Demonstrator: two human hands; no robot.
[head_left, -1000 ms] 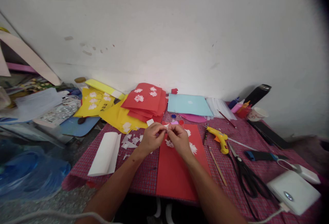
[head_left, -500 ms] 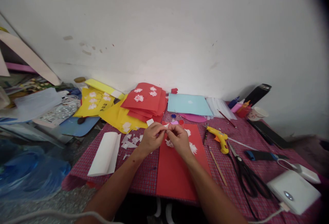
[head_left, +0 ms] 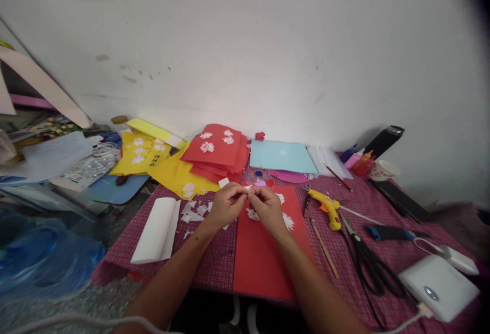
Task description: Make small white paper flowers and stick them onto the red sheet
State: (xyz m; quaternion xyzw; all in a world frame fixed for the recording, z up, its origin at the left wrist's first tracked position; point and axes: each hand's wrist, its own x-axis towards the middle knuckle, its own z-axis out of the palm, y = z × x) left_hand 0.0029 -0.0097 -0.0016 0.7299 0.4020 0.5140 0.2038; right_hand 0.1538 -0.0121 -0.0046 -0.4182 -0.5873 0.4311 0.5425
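My left hand (head_left: pixel 228 204) and my right hand (head_left: pixel 268 208) meet fingertip to fingertip, both pinching a small piece of white paper (head_left: pixel 248 188). Most of that piece is hidden by my fingers. Beneath my right hand lies a red sheet (head_left: pixel 264 262) bearing white paper flowers (head_left: pixel 288 220), partly covered by the hand. To the left of my left hand, white paper scraps (head_left: pixel 193 215) are scattered on the checked tablecloth (head_left: pixel 210 267). A folded white paper (head_left: pixel 153 232) lies farther left. Small paint pots, one blue (head_left: pixel 259 173) and one red (head_left: pixel 270 183), stand just beyond my hands.
Right of the red sheet lie a wooden stick (head_left: pixel 325 248), a yellow glue gun (head_left: pixel 325 206), black scissors (head_left: pixel 373 262) and a white box (head_left: pixel 438 287) with a cable. Red sheets (head_left: pixel 216 142), yellow paper (head_left: pixel 172 173) and light blue sheets (head_left: pixel 281 158) line the back.
Almost nothing differs. Both hands keep their pinch on the white paper piece in the same place, and the view has shifted very slightly.
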